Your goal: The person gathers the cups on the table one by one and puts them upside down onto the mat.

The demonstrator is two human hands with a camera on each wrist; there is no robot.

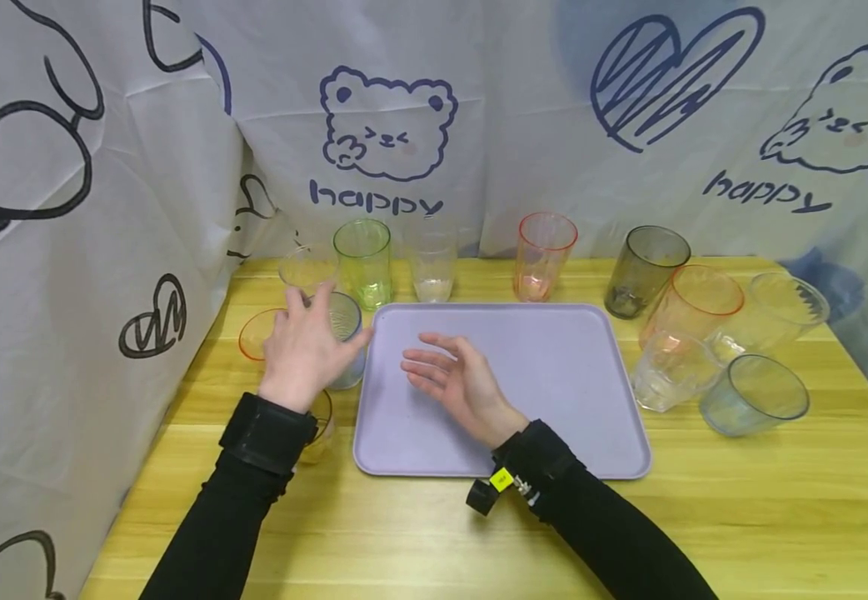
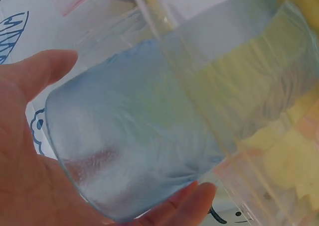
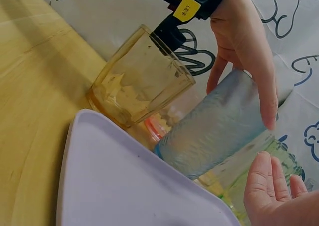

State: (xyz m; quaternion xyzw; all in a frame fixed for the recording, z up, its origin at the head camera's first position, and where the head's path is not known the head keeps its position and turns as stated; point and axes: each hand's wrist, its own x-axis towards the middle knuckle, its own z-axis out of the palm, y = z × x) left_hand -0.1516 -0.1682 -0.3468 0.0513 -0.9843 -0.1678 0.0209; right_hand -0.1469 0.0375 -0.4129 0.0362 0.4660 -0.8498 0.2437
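Observation:
My left hand (image 1: 305,354) is over a bluish textured glass (image 1: 349,373), thumb on one side and fingers on the other. In the left wrist view a gap shows between the thumb and the blue glass (image 2: 124,121); the fingers lie partly behind it. The right wrist view shows this glass standing beside the tray, below the left palm. My right hand (image 1: 470,390) hovers over the lilac tray (image 1: 554,392), fingers extended and holding nothing. Near the left hand stand an amber glass (image 3: 139,79), partly hidden by the wrist in the head view, and an orange-rimmed glass (image 1: 252,337).
Behind the tray stand a clear glass (image 1: 434,271), a green glass (image 1: 362,267) and a red glass (image 1: 545,258). Crowded at right are a dark grey glass (image 1: 644,271), an orange glass (image 1: 692,304), a grey-blue glass (image 1: 752,396) and clear ones. A printed cloth (image 1: 479,125) hangs behind.

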